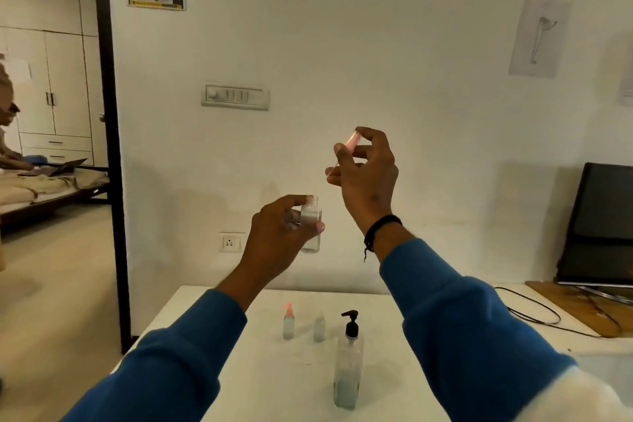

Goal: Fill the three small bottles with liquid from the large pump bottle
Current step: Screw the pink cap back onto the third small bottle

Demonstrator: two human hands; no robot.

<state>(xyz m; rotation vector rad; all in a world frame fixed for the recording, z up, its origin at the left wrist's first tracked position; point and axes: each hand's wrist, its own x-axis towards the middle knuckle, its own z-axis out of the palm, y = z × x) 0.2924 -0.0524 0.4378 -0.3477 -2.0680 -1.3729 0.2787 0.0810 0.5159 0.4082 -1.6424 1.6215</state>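
- Two hands are raised above the white desk.
- The left hand has its grip around an uncapped small clear plastic bottle, upright.
- The right hand pinches a pink spray cap; its thin tube seems to hang below.
- On the desk: a small pink-capped bottle, a small clear bottle, and a large clear pump bottle with a black pump.

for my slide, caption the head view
Left hand lifts an uncapped small bottle; right hand holds its pink sprayer.

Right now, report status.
Left hand holds open small bottle. Right hand holds pink sprayer. Two bottles, pump bottle on table. Nothing in the way.
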